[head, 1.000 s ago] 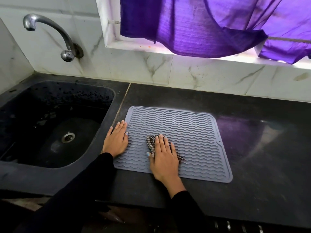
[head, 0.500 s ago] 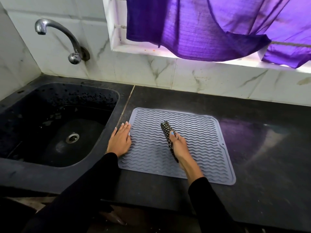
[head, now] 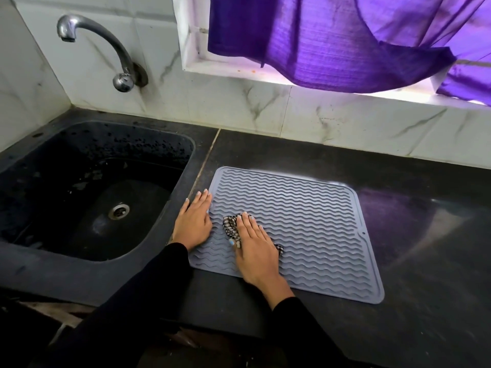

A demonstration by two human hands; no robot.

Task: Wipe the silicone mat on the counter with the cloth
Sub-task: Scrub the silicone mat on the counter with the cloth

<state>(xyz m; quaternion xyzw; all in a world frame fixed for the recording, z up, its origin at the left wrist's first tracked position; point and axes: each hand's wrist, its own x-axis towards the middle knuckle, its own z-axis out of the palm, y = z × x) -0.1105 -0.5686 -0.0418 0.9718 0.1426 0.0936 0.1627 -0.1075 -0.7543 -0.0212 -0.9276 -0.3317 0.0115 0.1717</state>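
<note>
- Right fingers [head: 245, 225] lie straight and together, flat on the cloth [head: 231, 226], pressing it onto the mat [head: 305, 221] (checked folds show past the fingertips and by the wrist).
- Right hand [head: 255, 248] covers most of the cloth, on the mat's near-left part.
- Left fingers [head: 200, 201], straight and close, rest over the mat's left edge, just beside the cloth; the left hand [head: 192, 224] holds nothing.
- Mat lies flat on the dark counter [head: 425, 235].
- Left of the left hand: sink [head: 39, 256], tap [head: 106, 46] above.
- Beyond the fingertips hangs a purple curtain [head: 332, 41].

hands: two, left hand [head: 193, 224], right hand [head: 256, 249]
mat [head: 313, 224]: one
cloth [head: 230, 224]: one
sink [head: 148, 144]: one
tap [head: 106, 49]: one
curtain [head: 332, 41]: one
</note>
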